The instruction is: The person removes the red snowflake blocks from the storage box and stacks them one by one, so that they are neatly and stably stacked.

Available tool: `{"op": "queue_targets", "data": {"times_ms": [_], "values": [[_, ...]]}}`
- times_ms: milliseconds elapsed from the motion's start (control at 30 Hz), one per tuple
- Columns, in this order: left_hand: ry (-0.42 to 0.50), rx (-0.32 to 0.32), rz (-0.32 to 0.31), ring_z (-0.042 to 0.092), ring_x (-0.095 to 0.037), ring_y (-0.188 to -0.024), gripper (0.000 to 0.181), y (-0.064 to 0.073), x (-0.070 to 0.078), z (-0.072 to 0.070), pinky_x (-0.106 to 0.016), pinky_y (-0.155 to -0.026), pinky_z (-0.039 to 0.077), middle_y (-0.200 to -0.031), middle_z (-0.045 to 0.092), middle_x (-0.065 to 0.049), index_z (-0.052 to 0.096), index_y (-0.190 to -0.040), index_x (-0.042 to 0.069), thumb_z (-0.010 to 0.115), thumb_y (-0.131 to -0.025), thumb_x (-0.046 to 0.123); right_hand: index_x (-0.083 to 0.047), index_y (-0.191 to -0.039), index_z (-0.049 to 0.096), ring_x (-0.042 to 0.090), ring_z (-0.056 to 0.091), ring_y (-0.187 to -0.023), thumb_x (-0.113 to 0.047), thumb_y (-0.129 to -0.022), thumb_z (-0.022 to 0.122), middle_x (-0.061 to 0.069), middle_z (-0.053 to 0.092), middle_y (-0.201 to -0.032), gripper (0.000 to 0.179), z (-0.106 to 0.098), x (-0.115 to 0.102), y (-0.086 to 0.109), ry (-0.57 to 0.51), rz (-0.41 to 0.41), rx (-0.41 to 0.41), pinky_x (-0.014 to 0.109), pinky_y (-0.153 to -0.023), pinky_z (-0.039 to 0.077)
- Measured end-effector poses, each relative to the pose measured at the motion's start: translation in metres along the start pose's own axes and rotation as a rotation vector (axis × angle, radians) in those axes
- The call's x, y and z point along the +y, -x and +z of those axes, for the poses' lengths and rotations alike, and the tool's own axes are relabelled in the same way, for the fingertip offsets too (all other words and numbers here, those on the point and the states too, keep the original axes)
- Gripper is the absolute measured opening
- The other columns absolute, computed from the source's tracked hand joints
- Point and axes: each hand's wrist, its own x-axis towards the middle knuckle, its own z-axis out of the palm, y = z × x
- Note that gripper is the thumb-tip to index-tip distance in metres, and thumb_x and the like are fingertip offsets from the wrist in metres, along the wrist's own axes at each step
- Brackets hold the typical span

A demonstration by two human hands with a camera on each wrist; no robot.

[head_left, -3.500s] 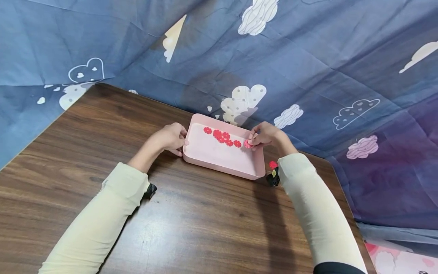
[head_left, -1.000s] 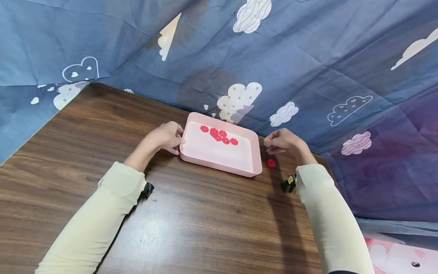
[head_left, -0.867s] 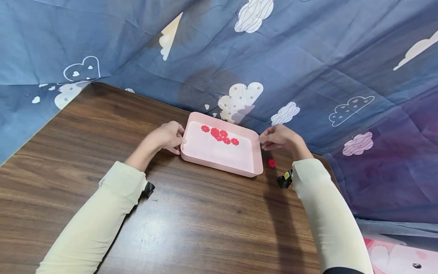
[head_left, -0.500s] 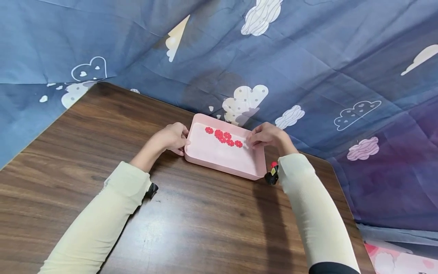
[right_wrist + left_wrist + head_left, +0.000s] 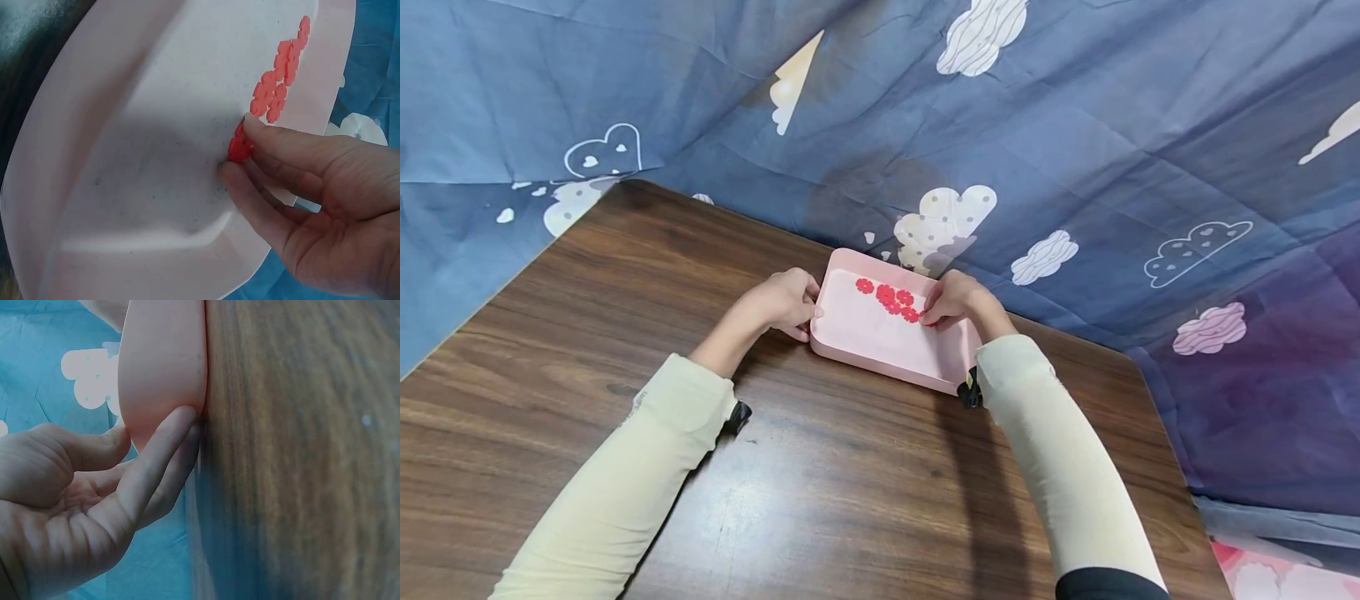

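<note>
A shallow pink tray (image 5: 865, 337) sits on the table near its back edge. Its left end is held by my left hand (image 5: 786, 302), thumb at the rim and fingers on the outer wall, as the left wrist view shows. Inside the tray, my right hand (image 5: 961, 300) pinches a red flower-shaped plastic disc (image 5: 239, 147) between thumb and fingertips, low near the tray floor. Several like red discs (image 5: 886, 295) lie flat in an uneven row to the left of it, some overlapping.
The wooden table (image 5: 820, 475) extends in front of the tray. A blue cloth (image 5: 850, 100) printed with clouds hangs right behind the table. A black wrist camera (image 5: 970, 389) on the right arm is close to the tray's front right corner.
From beside the tray's right wall, my right hand has moved left over the rim to the rightmost disc and pinched it. The loose disc right of the tray is now hidden. Left hand stays put.
</note>
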Motion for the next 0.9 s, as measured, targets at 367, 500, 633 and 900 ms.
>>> {"op": "queue_targets", "data": {"times_ms": [367, 500, 633, 900], "values": [[-0.009, -0.007, -0.009, 0.066, -0.016, -0.079, 0.044, -0.001, 0.002, 0.002, -0.027, -0.076, 0.072, -0.124, 0.065, -0.024, 0.047, -0.150, -0.011, 0.056, -0.109, 0.000, -0.003, -0.095, 0.068, 0.008, 0.073, -0.065, -0.010, -0.093, 0.085, -0.001, 0.066, -0.072, 0.019, 0.002, 0.010, -0.002, -0.005, -0.013, 0.007, 0.023, -0.074, 0.069], [-0.007, -0.004, -0.011, 0.066, -0.016, -0.079, 0.046, 0.000, 0.003, 0.003, -0.028, -0.075, 0.072, -0.122, 0.065, -0.022, 0.045, -0.151, -0.011, 0.057, -0.109, 0.001, -0.002, -0.096, 0.069, 0.010, 0.072, -0.066, -0.005, -0.096, 0.080, 0.002, 0.070, -0.076, 0.012, 0.002, 0.012, 0.001, -0.049, -0.017, 0.018, 0.027, -0.077, 0.071], [-0.010, -0.004, -0.003, 0.066, -0.015, -0.076, 0.045, -0.001, 0.001, 0.003, -0.027, -0.075, 0.072, -0.115, 0.065, -0.020, 0.045, -0.151, -0.012, 0.056, -0.109, 0.000, 0.000, -0.099, 0.068, 0.009, 0.072, -0.066, -0.005, -0.099, 0.077, 0.004, 0.071, -0.078, 0.010, 0.001, 0.015, 0.005, -0.073, -0.028, 0.033, 0.024, -0.074, 0.069], [-0.007, -0.012, 0.008, 0.066, -0.014, -0.077, 0.045, 0.000, 0.001, 0.002, -0.027, -0.074, 0.071, -0.111, 0.065, -0.020, 0.045, -0.150, -0.013, 0.055, -0.108, -0.002, 0.001, -0.099, 0.068, 0.008, 0.071, -0.067, 0.000, -0.098, 0.074, 0.003, 0.067, -0.078, 0.007, -0.005, 0.021, 0.012, -0.093, -0.086, 0.066, 0.016, -0.065, 0.063]]}}
